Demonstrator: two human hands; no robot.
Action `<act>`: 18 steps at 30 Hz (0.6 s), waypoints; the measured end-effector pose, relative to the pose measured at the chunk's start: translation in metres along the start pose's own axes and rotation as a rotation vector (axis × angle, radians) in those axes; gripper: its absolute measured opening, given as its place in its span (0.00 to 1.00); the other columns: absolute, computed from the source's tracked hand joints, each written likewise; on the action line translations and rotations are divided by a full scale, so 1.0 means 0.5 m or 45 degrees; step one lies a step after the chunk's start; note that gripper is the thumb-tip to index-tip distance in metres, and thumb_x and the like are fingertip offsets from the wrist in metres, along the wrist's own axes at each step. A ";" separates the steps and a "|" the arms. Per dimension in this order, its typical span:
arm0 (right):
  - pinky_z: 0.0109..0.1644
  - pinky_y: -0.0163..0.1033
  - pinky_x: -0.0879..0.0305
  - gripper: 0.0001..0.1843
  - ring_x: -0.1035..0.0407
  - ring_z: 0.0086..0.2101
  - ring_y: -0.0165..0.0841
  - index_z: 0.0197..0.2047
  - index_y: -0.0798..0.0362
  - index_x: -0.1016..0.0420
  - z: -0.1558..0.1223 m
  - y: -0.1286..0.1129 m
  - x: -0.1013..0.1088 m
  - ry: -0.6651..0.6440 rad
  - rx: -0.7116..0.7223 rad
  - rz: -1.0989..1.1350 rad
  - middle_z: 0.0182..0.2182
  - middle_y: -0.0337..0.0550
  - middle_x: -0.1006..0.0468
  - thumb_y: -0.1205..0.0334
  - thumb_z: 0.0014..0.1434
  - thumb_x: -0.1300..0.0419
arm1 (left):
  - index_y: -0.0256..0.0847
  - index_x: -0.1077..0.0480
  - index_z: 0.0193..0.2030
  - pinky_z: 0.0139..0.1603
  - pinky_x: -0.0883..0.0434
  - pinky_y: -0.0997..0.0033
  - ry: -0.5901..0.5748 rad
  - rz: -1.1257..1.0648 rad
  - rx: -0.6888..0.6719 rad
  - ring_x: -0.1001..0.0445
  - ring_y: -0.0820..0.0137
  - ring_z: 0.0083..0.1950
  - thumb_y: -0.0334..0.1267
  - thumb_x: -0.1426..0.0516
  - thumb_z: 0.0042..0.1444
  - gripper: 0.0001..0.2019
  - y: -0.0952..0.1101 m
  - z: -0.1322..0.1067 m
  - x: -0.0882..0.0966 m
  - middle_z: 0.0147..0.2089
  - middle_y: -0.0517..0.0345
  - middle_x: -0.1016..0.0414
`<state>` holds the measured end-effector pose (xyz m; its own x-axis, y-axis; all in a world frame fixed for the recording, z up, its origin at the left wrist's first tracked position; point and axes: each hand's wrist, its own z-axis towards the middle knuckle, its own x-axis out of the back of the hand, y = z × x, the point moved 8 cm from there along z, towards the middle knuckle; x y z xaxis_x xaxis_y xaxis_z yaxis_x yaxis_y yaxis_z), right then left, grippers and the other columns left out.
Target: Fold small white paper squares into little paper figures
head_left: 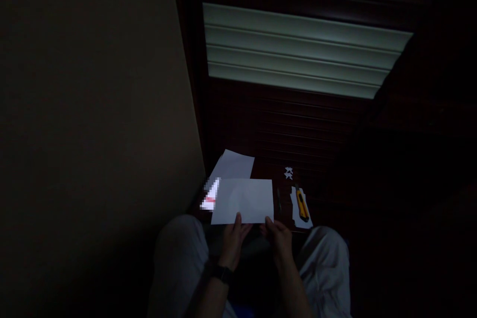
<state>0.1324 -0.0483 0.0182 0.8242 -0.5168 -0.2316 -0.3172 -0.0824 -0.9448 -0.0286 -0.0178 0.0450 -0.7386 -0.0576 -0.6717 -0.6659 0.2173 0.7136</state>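
A white sheet of paper is held up by its near edge, between both hands. My left hand pinches that edge near its middle, thumb on top and fingers beneath. At the near right corner, my right hand grips the same sheet with its thumb on top. Behind it lies more white paper, partly covered. A bright, blurred-out patch with a red mark shows at the held sheet's left side. To the right, a yellow utility knife rests on a white paper piece.
Small white paper cutouts lie at the back right of the dark table. A thin dark pen-like object is beside the held sheet. A wall stands at the left; a slatted panel rises behind.
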 end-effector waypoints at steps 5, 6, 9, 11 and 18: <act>0.33 0.40 0.31 0.25 0.26 0.31 0.38 0.36 0.60 0.26 0.052 -0.043 0.066 0.212 0.152 -0.743 0.30 0.52 0.21 0.43 0.53 0.46 | 0.37 0.37 0.53 0.51 0.30 0.54 0.138 0.082 -0.043 0.25 0.58 0.46 0.46 0.42 0.52 0.24 0.007 0.011 0.041 0.53 0.44 0.30; 0.36 0.42 0.32 0.23 0.26 0.33 0.40 0.35 0.60 0.26 0.063 -0.055 0.074 0.242 0.169 -0.840 0.30 0.53 0.22 0.45 0.54 0.46 | 0.36 0.37 0.52 0.50 0.30 0.54 0.137 0.106 -0.026 0.25 0.59 0.45 0.45 0.41 0.51 0.23 0.003 0.013 0.046 0.52 0.44 0.29; 0.43 0.50 0.37 0.18 0.29 0.41 0.48 0.38 0.58 0.28 0.094 -0.094 0.083 0.345 0.216 -1.158 0.36 0.58 0.24 0.52 0.56 0.47 | 0.34 0.34 0.48 0.49 0.28 0.54 0.092 0.162 0.031 0.24 0.60 0.43 0.43 0.39 0.49 0.22 -0.019 0.017 0.059 0.47 0.44 0.26; 0.45 0.52 0.39 0.19 0.31 0.43 0.50 0.45 0.58 0.31 0.113 -0.109 0.073 0.376 0.234 -1.345 0.41 0.60 0.27 0.53 0.55 0.46 | 0.32 0.33 0.42 0.49 0.28 0.55 0.083 0.188 0.060 0.24 0.62 0.41 0.41 0.37 0.46 0.19 -0.037 0.019 0.073 0.41 0.46 0.24; 0.42 0.49 0.37 0.17 0.29 0.41 0.48 0.46 0.60 0.36 0.170 -0.112 0.034 0.320 0.264 -1.791 0.43 0.62 0.30 0.56 0.58 0.51 | 0.33 0.33 0.31 0.48 0.28 0.59 0.100 0.269 0.085 0.24 0.65 0.37 0.38 0.35 0.42 0.14 -0.070 0.015 0.110 0.28 0.55 0.26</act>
<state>0.2037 0.0198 0.0473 0.2803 -0.2479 0.9273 0.7632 -0.5284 -0.3719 -0.0450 -0.0212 -0.0186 -0.8683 -0.0792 -0.4896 -0.4895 0.2964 0.8201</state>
